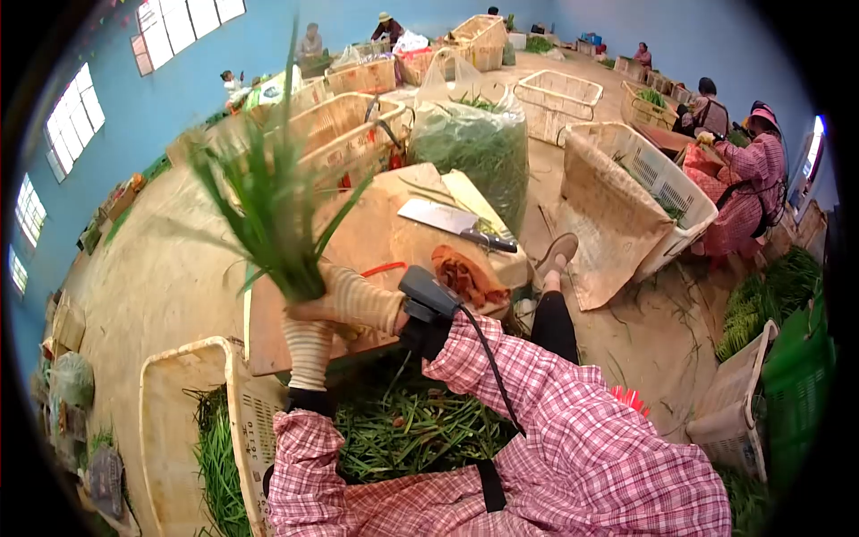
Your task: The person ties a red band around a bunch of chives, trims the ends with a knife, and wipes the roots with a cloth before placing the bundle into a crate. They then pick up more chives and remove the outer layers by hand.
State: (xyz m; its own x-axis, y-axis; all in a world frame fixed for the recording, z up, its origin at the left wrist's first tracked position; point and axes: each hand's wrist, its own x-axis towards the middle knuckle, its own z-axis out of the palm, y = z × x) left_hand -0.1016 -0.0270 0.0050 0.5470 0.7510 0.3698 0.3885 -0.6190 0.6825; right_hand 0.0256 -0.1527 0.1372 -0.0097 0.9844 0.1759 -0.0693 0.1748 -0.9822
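A bunch of garlic chives (279, 210), long flat green leaves blurred by motion, stands upright above the wooden board (277, 327). My right hand (358, 300), in a striped glove, is closed around its lower part. Just below, my left hand (309, 345), gloved the same way, is closed at the base of the bunch; its fingers are partly hidden. A cleaver (443, 217) with a black handle lies on the board beyond my hands. Near it is a crumpled reddish-brown cloth (467, 276). A dark device (431, 294) with a cable is strapped to my right wrist.
Loose green leaves (416, 430) fill the space below the board. A cream crate (228, 394) with leaves stands at left. Behind the board are a clear bag of greens (474, 148) and several crates. A cloth-draped crate (617, 192) and a co-worker (747, 179) are at right.
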